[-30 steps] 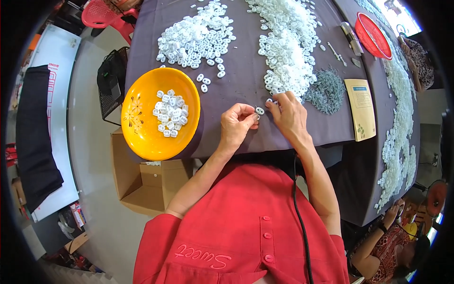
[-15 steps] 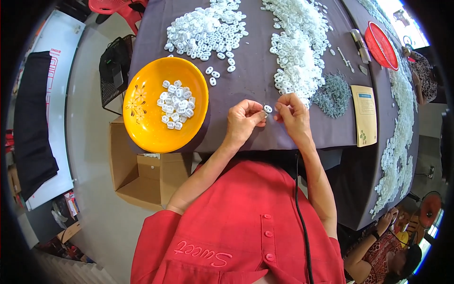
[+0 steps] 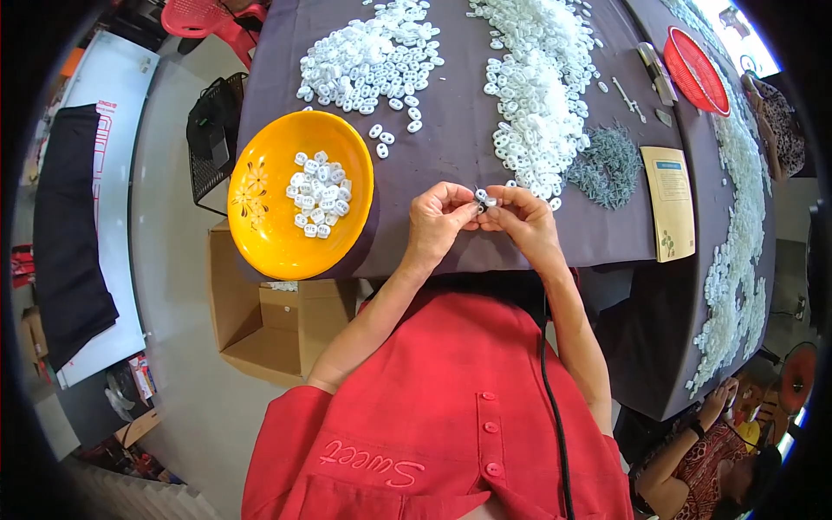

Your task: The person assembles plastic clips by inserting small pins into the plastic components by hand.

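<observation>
Left hand (image 3: 438,224) — fingers curled, thumb and forefinger pinched on a small white plastic piece (image 3: 482,198) held above the near edge of the purple-clothed table (image 3: 451,104). Right hand (image 3: 520,218) — likewise narrowed to a pinch, its fingertips meeting the left's on the same piece; whether a second, darker part sits between them cannot be told.

Orange bowl (image 3: 269,225), left of the hands and overhanging the table edge, holds a small heap of white pieces (image 3: 319,192). Two larger heaps of loose white pieces lie further back: one behind the bowl (image 3: 368,56), one behind the right hand (image 3: 537,87). Grey pile of small metal parts (image 3: 607,165) just right of that heap. Open cardboard box (image 3: 269,321) on the floor under the bowl.

Against half a second ago: both hands have drawn slightly nearer the body, the piece now raised between the fingertips rather than close to the cloth; bowl and heaps unchanged.
</observation>
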`<state>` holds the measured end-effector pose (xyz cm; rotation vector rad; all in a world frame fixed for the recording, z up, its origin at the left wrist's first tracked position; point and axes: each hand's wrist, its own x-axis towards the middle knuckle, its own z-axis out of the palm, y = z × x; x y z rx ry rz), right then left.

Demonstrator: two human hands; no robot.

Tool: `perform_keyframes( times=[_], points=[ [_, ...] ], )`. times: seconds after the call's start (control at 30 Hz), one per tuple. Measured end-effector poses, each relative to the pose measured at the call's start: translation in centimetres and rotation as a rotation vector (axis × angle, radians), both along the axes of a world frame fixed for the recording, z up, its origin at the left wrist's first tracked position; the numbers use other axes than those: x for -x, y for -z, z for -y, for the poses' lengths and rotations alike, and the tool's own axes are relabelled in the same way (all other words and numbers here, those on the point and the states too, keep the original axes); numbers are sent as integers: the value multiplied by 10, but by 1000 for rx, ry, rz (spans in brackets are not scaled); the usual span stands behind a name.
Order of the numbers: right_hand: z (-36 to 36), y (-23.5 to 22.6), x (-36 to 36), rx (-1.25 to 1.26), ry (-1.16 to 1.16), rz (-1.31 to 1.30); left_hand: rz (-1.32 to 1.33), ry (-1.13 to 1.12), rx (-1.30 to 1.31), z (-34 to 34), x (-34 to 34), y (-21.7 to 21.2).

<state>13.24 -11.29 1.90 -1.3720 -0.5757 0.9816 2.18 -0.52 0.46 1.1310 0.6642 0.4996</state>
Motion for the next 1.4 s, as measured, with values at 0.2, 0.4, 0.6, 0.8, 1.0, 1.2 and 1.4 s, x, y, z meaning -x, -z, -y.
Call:
perform_keyframes(
  times=[0.2, 0.4, 0.6, 0.8, 1.0, 1.2, 1.4],
  points=[
    [-1, 3, -1, 38, 75, -119, -11, -10, -13, 1, -1, -1],
    [-1, -1, -1, 55, 140, -167, -20, 29, -18, 0, 1, -1],
    [-1, 0, 2, 87, 135, -119, -5, 32, -38, 1, 2, 0],
    [-7, 0, 5, 60, 218, -155, -15, 38, -53, 0, 1, -1],
    [-8, 1, 6, 64, 207, -112, -17, 36, -66, 0, 1, 1],
    [-8, 2, 7, 91, 191, -57, -24, 42, -55, 0, 1, -2],
    [-6, 3, 7, 80, 175, -35, -40, 60, -58, -1, 0, 1]
  ],
)
